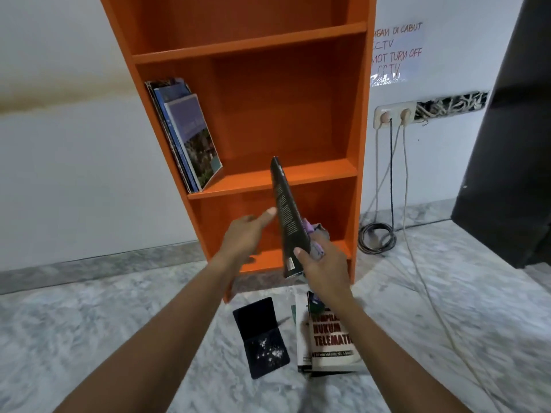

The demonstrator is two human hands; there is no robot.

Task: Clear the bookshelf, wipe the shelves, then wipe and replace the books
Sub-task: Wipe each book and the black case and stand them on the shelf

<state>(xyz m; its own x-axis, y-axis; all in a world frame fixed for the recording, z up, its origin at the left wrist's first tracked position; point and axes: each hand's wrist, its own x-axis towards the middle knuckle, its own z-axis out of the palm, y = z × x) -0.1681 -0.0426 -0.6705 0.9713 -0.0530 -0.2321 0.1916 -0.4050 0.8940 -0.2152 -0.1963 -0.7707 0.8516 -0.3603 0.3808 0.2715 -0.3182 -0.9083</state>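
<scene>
Grey marbled floor [89, 338] fills the foreground, seen between two bare forearms. On it lie a dark folded cover [261, 338] speckled with white and, just to its right, a small stack of books [328, 344]. Above these, the right hand [323, 263] grips the lower end of a dark book [287, 213], held on edge and tilted, with a purple cloth [309, 227] bunched behind it. The left hand [246, 234] is open, fingers straight, its thumb just beside the book's cover; whether they touch cannot be told. Behind stands an orange bookshelf [298, 93], where a few leaning books [190, 135] rest against the left wall of the middle shelf. On the white wall to the right, cables hang from a socket [393, 114]
</scene>
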